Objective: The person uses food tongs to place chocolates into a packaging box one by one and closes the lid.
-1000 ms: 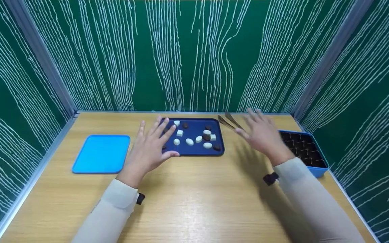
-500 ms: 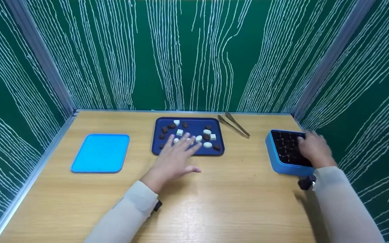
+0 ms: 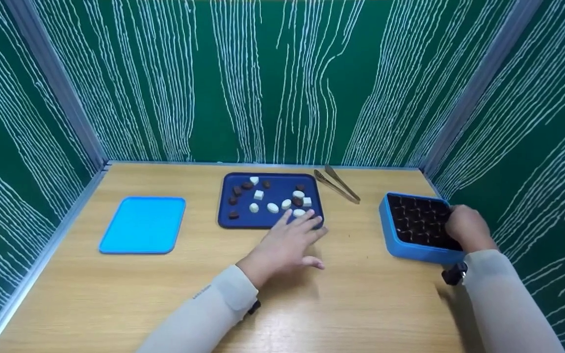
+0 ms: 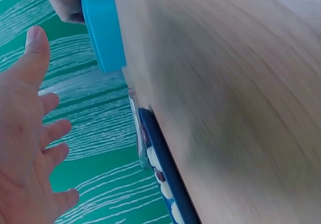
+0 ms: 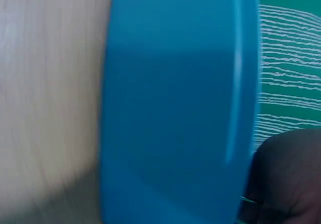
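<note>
At the right, my right hand (image 3: 470,229) grips the right rim of a blue box (image 3: 422,252) fitted with a dark brown compartment insert (image 3: 420,220). Its fingertips are hidden at that side. The box's blue wall (image 5: 175,108) fills much of the right wrist view. My left hand (image 3: 287,249), fingers spread, hovers by the front right edge of a dark blue tray (image 3: 241,224) and holds nothing. Scattered on the tray are several white chocolates (image 3: 272,208) and brown chocolates (image 3: 234,214), some oval, some square. In the left wrist view, the left hand (image 4: 25,138) appears palm and thumb up.
Metal tongs (image 3: 341,189) lie just right of the tray, near the back edge. A flat light-blue lid (image 3: 142,225) rests at the left of the wooden table (image 3: 91,304). Green walls with white lines (image 3: 282,78) enclose the back and both sides.
My right hand has gone from beside the tongs to the blue box's right rim, which it now grips. My left hand has swept rightward from the tray's left side to its front right.
</note>
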A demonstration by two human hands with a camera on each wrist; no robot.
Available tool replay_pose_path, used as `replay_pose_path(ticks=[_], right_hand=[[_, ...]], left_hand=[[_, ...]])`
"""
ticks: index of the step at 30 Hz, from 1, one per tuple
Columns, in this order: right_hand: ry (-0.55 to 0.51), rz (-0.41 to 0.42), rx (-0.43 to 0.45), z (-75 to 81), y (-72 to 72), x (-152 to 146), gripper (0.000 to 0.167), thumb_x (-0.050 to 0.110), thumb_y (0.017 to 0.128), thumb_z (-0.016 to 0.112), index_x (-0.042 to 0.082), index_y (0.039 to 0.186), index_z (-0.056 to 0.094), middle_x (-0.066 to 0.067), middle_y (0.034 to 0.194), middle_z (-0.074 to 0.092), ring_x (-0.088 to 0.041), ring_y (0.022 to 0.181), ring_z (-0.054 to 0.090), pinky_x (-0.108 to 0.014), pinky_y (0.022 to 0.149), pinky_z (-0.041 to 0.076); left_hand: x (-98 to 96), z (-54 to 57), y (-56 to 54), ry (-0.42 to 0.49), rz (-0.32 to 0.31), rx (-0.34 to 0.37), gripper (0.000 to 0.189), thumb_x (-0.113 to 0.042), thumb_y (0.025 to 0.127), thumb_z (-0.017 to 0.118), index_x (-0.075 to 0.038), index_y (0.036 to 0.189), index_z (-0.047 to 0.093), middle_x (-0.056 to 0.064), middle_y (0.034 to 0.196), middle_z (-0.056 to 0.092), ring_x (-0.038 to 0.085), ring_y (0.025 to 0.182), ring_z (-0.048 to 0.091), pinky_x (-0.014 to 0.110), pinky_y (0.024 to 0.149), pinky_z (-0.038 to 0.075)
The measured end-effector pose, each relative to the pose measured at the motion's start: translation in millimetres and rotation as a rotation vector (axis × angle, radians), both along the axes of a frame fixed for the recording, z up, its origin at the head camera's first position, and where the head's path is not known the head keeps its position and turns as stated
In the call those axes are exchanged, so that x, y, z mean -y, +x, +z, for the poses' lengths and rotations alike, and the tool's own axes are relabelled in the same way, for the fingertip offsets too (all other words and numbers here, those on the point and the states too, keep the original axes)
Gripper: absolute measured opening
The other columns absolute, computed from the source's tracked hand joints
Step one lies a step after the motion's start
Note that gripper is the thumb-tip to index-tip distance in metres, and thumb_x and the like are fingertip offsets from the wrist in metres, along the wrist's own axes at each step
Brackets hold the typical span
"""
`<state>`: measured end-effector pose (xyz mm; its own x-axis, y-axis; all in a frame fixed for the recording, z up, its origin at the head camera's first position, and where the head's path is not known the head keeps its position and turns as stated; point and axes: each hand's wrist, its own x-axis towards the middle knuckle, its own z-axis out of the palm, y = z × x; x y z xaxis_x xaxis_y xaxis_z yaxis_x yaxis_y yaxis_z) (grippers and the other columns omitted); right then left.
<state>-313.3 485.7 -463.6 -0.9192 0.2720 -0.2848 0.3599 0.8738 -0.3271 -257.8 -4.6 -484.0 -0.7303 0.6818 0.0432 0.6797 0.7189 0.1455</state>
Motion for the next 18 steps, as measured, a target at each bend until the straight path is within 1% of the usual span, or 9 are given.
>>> replay_pose_path(ticks=[2, 3, 5, 6, 9, 11, 12, 15, 18], right_hand=[[0.0, 0.03, 0.003, 2.2, 1.4, 0.9, 0.061, -0.009, 0.106, 0.05, -0.013, 0.166, 0.043, -0.044, 0.155, 0.052, -0.05, 0.119, 0.057, -0.067, 0.11, 0.058], [0.007, 0.054, 0.0, 2.9, 1.7, 1.4, 0.061, -0.009, 0.104, 0.052, -0.013, 0.165, 0.045, -0.044, 0.156, 0.052, -0.049, 0.118, 0.059, -0.063, 0.104, 0.06], [0.021, 0.115, -0.016, 5.5, 2.8, 5.0, 0.06, -0.008, 0.102, 0.056, -0.014, 0.161, 0.05, -0.045, 0.156, 0.055, -0.05, 0.121, 0.063, -0.056, 0.096, 0.063], [0.026, 0.153, -0.026, 7.0, 3.7, 7.8, 0.059, -0.007, 0.101, 0.058, -0.015, 0.159, 0.053, -0.045, 0.155, 0.057, -0.048, 0.118, 0.066, -0.05, 0.09, 0.065], [0.015, 0.25, -0.034, 11.3, 8.8, 19.4, 0.054, -0.001, 0.103, 0.063, -0.016, 0.154, 0.057, -0.044, 0.145, 0.065, -0.038, 0.106, 0.077, -0.041, 0.079, 0.069], [-0.012, 0.312, -0.032, 13.8, 13.4, 28.7, 0.051, 0.003, 0.104, 0.068, -0.018, 0.15, 0.059, -0.042, 0.134, 0.072, -0.031, 0.095, 0.081, -0.04, 0.073, 0.071], [-0.032, 0.337, -0.023, 14.8, 15.4, 33.7, 0.051, 0.004, 0.104, 0.07, -0.019, 0.149, 0.059, -0.04, 0.128, 0.075, -0.028, 0.09, 0.081, -0.04, 0.071, 0.071], [-0.073, 0.39, 0.004, 17.1, 20.5, 50.3, 0.055, 0.006, 0.101, 0.077, -0.019, 0.147, 0.058, -0.033, 0.114, 0.082, -0.026, 0.086, 0.083, -0.041, 0.072, 0.072], [-0.104, 0.41, 0.041, 17.1, 26.1, 70.0, 0.072, 0.006, 0.097, 0.082, -0.017, 0.157, 0.049, -0.022, 0.105, 0.084, -0.022, 0.085, 0.082, -0.04, 0.074, 0.072]], left_hand=[[0.1, -1.6, 2.2, 0.01, 0.001, 0.016, 0.09, -0.08, 0.103, 0.062, -0.033, 0.177, 0.043, -0.006, 0.19, 0.029, 0.021, 0.18, 0.015, 0.06, 0.147, 0.012], [0.6, -2.8, 3.1, 0.01, -0.001, 0.013, 0.089, -0.078, 0.103, 0.062, -0.032, 0.177, 0.044, -0.005, 0.189, 0.031, 0.021, 0.18, 0.017, 0.059, 0.147, 0.014], [2.3, -5.8, 3.7, 0.02, -0.005, -0.001, 0.086, -0.074, 0.105, 0.064, -0.027, 0.175, 0.047, -0.001, 0.187, 0.037, 0.024, 0.178, 0.026, 0.055, 0.146, 0.022], [3.1, -7.1, 3.9, 0.023, -0.007, -0.01, 0.085, -0.073, 0.106, 0.064, -0.024, 0.174, 0.05, 0.001, 0.185, 0.042, 0.025, 0.175, 0.033, 0.053, 0.145, 0.029], [4.0, -10.0, 5.5, 0.038, -0.015, -0.021, 0.076, -0.069, 0.108, 0.064, -0.02, 0.166, 0.06, 0.003, 0.172, 0.057, 0.025, 0.158, 0.051, 0.047, 0.134, 0.047], [4.1, -9.7, 7.2, 0.055, -0.019, -0.009, 0.069, -0.068, 0.11, 0.063, -0.02, 0.16, 0.067, 0.002, 0.161, 0.065, 0.022, 0.143, 0.056, 0.043, 0.124, 0.054], [3.9, -9.3, 8.2, 0.065, -0.021, 0.0, 0.065, -0.066, 0.111, 0.062, -0.02, 0.157, 0.07, 0.002, 0.156, 0.067, 0.022, 0.137, 0.058, 0.042, 0.119, 0.056], [4.3, -8.8, 9.4, 0.106, -0.023, 0.008, 0.055, -0.059, 0.113, 0.063, -0.019, 0.148, 0.077, 0.001, 0.145, 0.074, 0.021, 0.125, 0.061, 0.04, 0.111, 0.059], [4.9, -11.0, 10.3, 0.164, -0.001, 0.018, 0.039, -0.047, 0.116, 0.065, -0.016, 0.13, 0.084, 0.0, 0.127, 0.082, 0.021, 0.114, 0.067, 0.039, 0.104, 0.061]])
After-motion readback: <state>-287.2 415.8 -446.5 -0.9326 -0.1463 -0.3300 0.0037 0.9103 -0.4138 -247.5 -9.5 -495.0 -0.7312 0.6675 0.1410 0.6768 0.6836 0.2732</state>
